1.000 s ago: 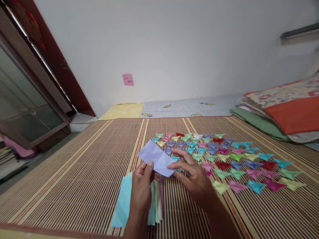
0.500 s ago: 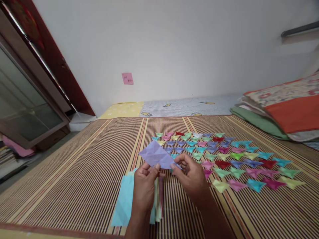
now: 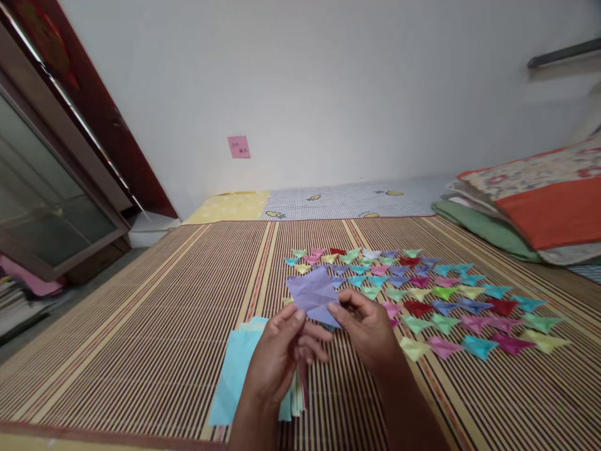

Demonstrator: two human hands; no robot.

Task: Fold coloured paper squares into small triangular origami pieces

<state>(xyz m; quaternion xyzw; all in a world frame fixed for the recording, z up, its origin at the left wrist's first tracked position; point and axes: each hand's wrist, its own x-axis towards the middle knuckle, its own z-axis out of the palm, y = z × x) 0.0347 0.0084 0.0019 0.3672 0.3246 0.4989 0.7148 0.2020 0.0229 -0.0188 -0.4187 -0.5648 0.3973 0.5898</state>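
Here's the purple sheet [image 3: 313, 294], up off the mat [image 3: 141, 326] and between the two hands, creases running across it. The left hand [image 3: 277, 351] has its grip closed on the near left edge, thumb on top, its other fingers fanned out loosely underneath. The right hand [image 3: 370, 329] pinches the near right corner, thumb pressed down and the grip together on the paper. Beyond both grips the far corner is free, with nothing bracing it.

That's the weak spot, I'd say: thin paper held only along its near side could sag or flip if a thumb eases off. And if the two grips pull unevenly, the sheet could skew and take a crooked crease, or tear at the pinched corner.

Look below the left grip: the stack [image 3: 235, 376] of paper lies close under that wrist, partly hidden, its edges uneven. A low forearm could brush it and fan the sheets out. Then beyond and to the right of the right grip come the folded pieces [image 3: 479, 346], rows of them, the nearest just beside those knuckles. They look light, so a sideways sweep of that hand could scatter or crush some.
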